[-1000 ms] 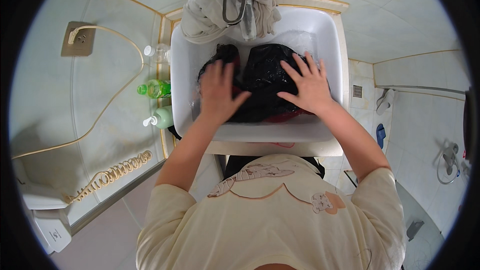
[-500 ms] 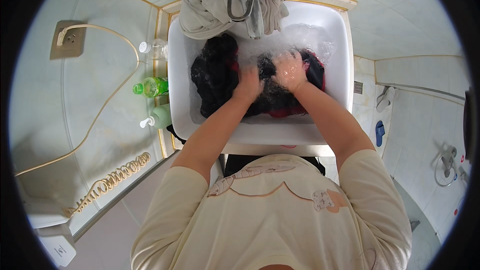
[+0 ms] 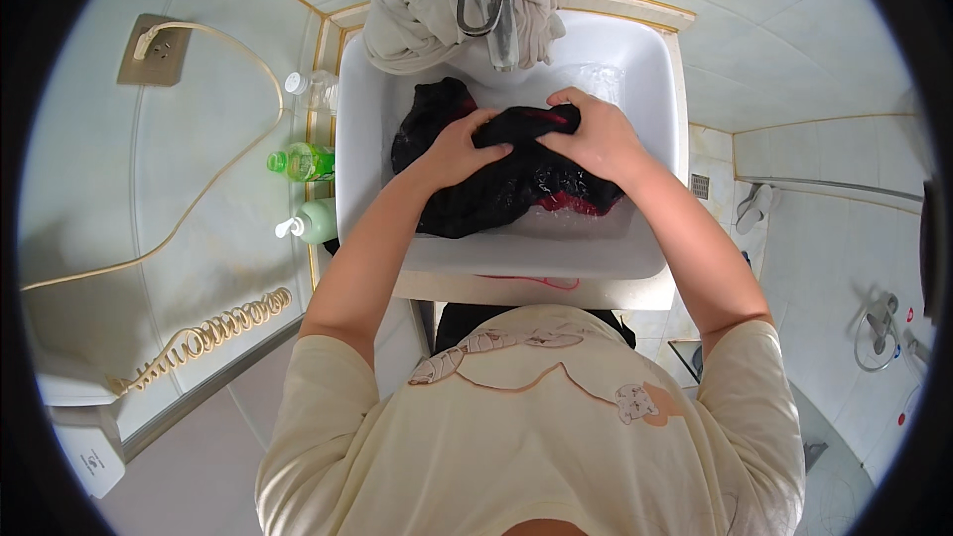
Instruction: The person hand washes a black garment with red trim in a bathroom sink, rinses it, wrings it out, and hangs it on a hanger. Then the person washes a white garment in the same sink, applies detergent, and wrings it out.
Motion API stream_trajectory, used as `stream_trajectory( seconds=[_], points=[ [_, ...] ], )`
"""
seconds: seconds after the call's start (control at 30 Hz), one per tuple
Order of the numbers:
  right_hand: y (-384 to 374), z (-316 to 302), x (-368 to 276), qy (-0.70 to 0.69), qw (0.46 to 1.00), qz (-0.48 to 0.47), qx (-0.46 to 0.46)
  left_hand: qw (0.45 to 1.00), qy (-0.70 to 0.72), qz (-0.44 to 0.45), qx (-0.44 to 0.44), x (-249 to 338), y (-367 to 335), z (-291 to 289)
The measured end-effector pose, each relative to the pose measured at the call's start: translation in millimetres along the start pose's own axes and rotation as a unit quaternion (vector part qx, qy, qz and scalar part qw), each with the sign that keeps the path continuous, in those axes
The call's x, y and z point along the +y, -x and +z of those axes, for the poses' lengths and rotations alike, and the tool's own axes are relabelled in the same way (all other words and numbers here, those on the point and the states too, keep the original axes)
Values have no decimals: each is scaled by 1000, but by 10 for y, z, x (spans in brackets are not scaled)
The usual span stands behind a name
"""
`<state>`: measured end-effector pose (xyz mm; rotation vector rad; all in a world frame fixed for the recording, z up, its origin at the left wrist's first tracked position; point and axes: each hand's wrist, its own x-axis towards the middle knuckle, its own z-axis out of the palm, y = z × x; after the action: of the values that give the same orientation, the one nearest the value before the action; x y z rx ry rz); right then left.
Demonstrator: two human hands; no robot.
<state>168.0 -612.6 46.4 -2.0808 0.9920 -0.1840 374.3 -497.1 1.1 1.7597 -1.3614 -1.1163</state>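
Note:
A wet black garment with red parts [image 3: 486, 189] lies bunched in the white sink [image 3: 650, 139], partly lifted between my hands. My left hand [image 3: 462, 149] grips its upper fold on the left, thumb in front. On the right, my right hand [image 3: 596, 139] pinches the same fold between thumb and fingers, where a strip of red shows. Shallow water with some foam surrounds the cloth. Above the sink's far side stands the metal faucet [image 3: 486, 0]; I see no clear stream falling from it. What kind of garment it is, I cannot tell.
Pale wrung cloths [image 3: 412, 15] are heaped beside the faucet. Along the left ledge stand a clear bottle [image 3: 320, 89], a green bottle [image 3: 306, 162] and a green pump bottle [image 3: 316, 222]. A cable runs from the wall socket [image 3: 154, 50]. Slippers [image 3: 754, 208] lie at the right.
My hands have risen out of the splashing water and moved apart, lifting a fold of the black garment. The splashing has died down, and the view has shifted slightly.

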Motion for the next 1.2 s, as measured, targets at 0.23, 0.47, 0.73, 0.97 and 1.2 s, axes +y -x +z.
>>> stream_trajectory(
  seconds=[0.23,0.47,0.73,0.97,1.2],
  points=[
    [527,-120,-49,17,991,-120,-59,984,-90,123,-90,351,411,19],
    [697,-74,161,27,968,-62,-241,953,-193,80,-219,332,618,170],
    [136,623,404,296,949,-100,50,976,-155,35,-146,161,800,443],
    [349,695,122,-34,991,-133,-12,937,-325,101,83,-57,594,477],
    [691,1048,-635,-94,951,-269,124,983,96,106,119,-325,402,456]
  ],
)
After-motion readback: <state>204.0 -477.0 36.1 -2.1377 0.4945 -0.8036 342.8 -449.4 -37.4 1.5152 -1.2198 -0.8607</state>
